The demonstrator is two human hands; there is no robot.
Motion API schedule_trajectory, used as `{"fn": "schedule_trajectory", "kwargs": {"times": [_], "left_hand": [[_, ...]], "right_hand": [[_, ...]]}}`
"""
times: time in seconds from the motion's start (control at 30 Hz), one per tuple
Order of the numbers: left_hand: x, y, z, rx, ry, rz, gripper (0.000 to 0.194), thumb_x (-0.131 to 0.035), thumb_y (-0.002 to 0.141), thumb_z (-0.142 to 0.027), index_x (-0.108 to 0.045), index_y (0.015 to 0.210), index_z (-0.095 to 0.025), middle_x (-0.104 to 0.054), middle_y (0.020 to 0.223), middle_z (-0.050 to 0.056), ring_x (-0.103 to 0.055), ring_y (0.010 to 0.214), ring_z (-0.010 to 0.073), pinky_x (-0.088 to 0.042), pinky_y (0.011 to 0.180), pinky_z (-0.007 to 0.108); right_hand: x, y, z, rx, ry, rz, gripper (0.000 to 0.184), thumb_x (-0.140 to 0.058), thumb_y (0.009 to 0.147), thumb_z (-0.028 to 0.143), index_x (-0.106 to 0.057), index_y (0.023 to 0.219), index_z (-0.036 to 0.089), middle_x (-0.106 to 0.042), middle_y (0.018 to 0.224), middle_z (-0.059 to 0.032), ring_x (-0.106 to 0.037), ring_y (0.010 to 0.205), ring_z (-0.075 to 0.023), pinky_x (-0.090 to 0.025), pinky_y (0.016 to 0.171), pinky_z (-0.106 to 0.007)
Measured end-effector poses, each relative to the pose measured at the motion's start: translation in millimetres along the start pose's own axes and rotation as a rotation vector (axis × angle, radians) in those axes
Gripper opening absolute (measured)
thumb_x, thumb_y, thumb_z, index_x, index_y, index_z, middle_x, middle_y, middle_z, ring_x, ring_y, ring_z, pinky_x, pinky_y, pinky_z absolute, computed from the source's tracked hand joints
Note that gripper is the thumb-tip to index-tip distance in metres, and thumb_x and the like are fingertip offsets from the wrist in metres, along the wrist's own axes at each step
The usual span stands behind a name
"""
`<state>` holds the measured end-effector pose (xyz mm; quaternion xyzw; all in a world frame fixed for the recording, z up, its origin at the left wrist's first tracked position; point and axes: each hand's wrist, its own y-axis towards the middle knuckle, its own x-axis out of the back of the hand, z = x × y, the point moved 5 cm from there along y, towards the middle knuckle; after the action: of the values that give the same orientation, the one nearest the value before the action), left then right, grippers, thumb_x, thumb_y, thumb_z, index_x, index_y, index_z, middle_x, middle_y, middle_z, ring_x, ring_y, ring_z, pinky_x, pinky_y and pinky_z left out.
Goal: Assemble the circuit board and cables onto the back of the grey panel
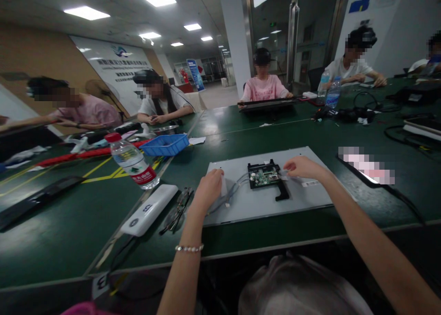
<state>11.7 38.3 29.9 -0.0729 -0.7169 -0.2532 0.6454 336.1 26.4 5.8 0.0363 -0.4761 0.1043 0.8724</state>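
A flat grey metal panel lies on the green table in front of me. On it sits a green circuit board in a black plastic bracket, with thin grey cables running off to the left. My left hand is closed over the panel's left part, beside the cables; a pale strip shows at its fingertips, too blurred to name. My right hand is at the bracket's right side, thumb and fingers pinched together. A small pale piece shows at those fingertips, its kind unclear.
Left of the panel lie eyeglasses, a white power bank, a water bottle and a blue basket. A lit phone with a cable lies to the right. Several people sit around the table.
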Motion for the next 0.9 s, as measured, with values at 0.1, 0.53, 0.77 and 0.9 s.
{"fn": "schedule_trajectory", "kwargs": {"times": [0.1, 0.53, 0.77, 0.9], "left_hand": [[-1.0, 0, 1, 0.017, 0.026, -0.036, 0.032, -0.039, 0.088, -0.012, -0.051, 0.116, -0.018, -0.056, 0.115, 0.01, -0.053, 0.107, 0.0238, -0.043, 0.091, 0.038], [-1.9, -1, 1, -0.019, 0.035, -0.107, 0.036, -0.043, 0.089, -0.018, -0.048, 0.125, -0.02, -0.047, 0.129, 0.01, -0.042, 0.12, 0.0267, -0.038, 0.1, 0.046], [-0.4, -1, -1, -0.038, 0.014, -0.101, 0.037, -0.044, 0.088, -0.019, -0.047, 0.125, -0.021, -0.046, 0.129, 0.01, -0.041, 0.121, 0.0269, -0.038, 0.1, 0.047], [-1.3, -1, -1, -0.046, -0.01, -0.09, 0.037, -0.045, 0.088, -0.02, -0.047, 0.125, -0.023, -0.046, 0.13, 0.009, -0.042, 0.121, 0.0264, -0.037, 0.101, 0.047]], "right_hand": [[-4, 1, 5, 0.018, 0.027, 0.032, 0.03, -0.062, 0.072, 0.023, -0.069, 0.1, 0.014, -0.071, 0.098, -0.0087, -0.063, 0.091, -0.0212, -0.047, 0.078, -0.028], [-12, 0, 12, 0.055, 0.104, 0.088, 0.026, -0.063, 0.071, 0.028, -0.068, 0.094, 0.016, -0.071, 0.094, -0.0057, -0.064, 0.085, -0.0186, -0.046, 0.073, -0.025], [-6, -2, 11, 0.055, 0.071, 0.064, 0.017, -0.058, 0.076, 0.025, -0.071, 0.083, 0.017, -0.072, 0.086, -0.0048, -0.064, 0.082, -0.0181, -0.046, 0.071, -0.024], [0, 1, -8, -0.07, -0.038, -0.006, 0.016, -0.057, 0.077, 0.022, -0.071, 0.081, 0.015, -0.071, 0.085, -0.0072, -0.064, 0.08, -0.0183, -0.045, 0.069, -0.024]]}}
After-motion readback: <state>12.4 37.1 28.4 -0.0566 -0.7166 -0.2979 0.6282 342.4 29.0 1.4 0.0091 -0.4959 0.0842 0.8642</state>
